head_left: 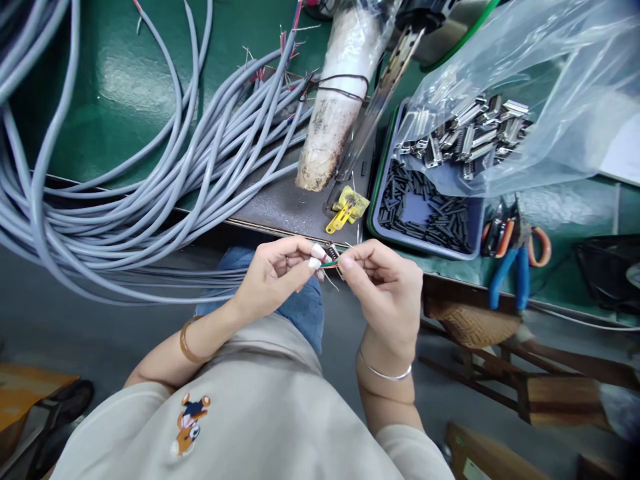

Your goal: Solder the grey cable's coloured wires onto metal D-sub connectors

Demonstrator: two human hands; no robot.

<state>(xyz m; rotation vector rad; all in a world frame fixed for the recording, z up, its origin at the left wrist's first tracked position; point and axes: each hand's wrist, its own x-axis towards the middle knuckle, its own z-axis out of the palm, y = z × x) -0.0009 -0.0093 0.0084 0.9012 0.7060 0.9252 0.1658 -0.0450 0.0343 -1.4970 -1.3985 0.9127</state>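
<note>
My left hand (277,270), with white coverings on its fingertips, is closed in a pinch on thin coloured wires (329,265), green and orange among them. Close against these fingertips is a small metal-and-black connector (332,252). My right hand (383,277) pinches at the connector's right side, thumb against forefinger. Fingers partly cover the connector, so how the wires meet it cannot be made out. Both hands are held just in front of the bench edge, above my lap. A yellow clip-like piece on a sponge (347,210) lies just beyond them on the bench.
Grey cables (200,173) spread over the left side. A white wrapped tube (337,100) and a metal rod-like tool (385,100) point down toward my hands. At right, a blue tray (473,250) holds black sleeves and a plastic bag of metal connectors (470,133); pliers (520,260) lie beside it.
</note>
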